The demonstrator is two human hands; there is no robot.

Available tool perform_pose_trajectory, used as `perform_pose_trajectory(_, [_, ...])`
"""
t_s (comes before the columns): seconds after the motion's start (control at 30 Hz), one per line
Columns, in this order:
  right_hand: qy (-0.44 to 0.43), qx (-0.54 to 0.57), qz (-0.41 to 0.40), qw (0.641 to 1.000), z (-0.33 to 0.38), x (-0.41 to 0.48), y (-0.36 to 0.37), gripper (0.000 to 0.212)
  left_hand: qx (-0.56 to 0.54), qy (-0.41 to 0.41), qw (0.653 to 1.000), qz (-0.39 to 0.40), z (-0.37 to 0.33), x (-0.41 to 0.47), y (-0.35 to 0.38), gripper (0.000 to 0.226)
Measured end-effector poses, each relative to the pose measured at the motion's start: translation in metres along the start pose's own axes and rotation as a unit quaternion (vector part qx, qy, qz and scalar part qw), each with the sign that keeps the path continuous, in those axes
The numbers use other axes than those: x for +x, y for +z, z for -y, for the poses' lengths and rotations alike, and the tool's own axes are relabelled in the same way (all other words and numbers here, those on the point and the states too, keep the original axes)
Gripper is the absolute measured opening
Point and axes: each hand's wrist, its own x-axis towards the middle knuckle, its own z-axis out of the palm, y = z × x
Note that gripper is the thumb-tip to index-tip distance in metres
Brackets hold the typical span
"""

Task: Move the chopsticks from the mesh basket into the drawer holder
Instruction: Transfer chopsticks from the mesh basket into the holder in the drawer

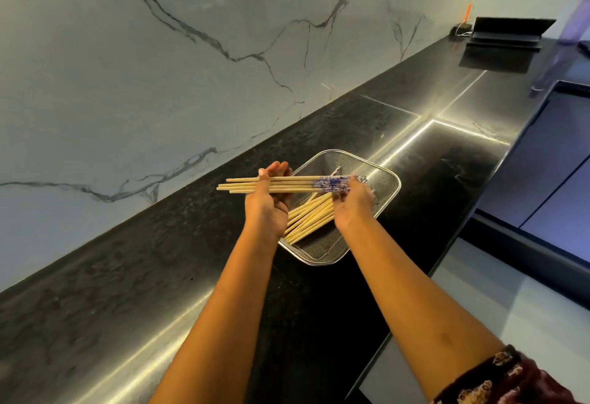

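Note:
A rectangular metal mesh basket (pixel 380 173) sits on the black countertop (pixel 159 276). Several pale wooden chopsticks (pixel 311 217) lie inside it, slanting toward its near left corner. A small bundle of chopsticks with blue-patterned ends (pixel 287 184) is held level above the basket. My left hand (pixel 269 202) supports the plain tips, palm up with the fingers apart. My right hand (pixel 351 204) grips the blue-patterned ends. No drawer holder is in view.
A marble-look wall (pixel 159 68) runs along the back of the counter. A dark folded stand (pixel 507 33) with cables sits at the far end. Dark cabinet fronts (pixel 558 164) and a pale floor (pixel 479 308) lie to the right, beyond the counter edge.

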Motion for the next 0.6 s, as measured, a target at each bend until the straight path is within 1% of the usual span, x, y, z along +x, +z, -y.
perform_pose_trajectory(0.07, [-0.014, -0.012, -0.019, 1.0, 0.01, 0.013, -0.009, 0.043, 0.009, 0.002, 1.0, 0.003, -0.007, 0.004, -0.004, 0.029])
perform_pose_trajectory(0.13, [0.006, -0.026, -0.019, 0.999, 0.014, 0.018, -0.012, 0.046, 0.018, 0.004, 1.0, 0.004, -0.011, 0.007, -0.005, 0.028])
perform_pose_trajectory(0.3, [0.041, -0.033, 0.037, 0.998, 0.004, 0.006, -0.006, 0.042, 0.083, 0.004, 0.996, 0.017, -0.008, 0.01, 0.0, 0.025])
perform_pose_trajectory(0.43, [0.061, -0.072, 0.057, 0.994, 0.004, 0.006, -0.009, 0.051, 0.102, 0.02, 0.994, 0.021, -0.011, 0.013, 0.005, 0.022])
perform_pose_trajectory(0.6, [0.081, -0.077, 0.026, 0.993, 0.002, 0.009, -0.016, 0.053, 0.13, 0.02, 0.991, 0.029, -0.01, 0.012, 0.009, 0.022])
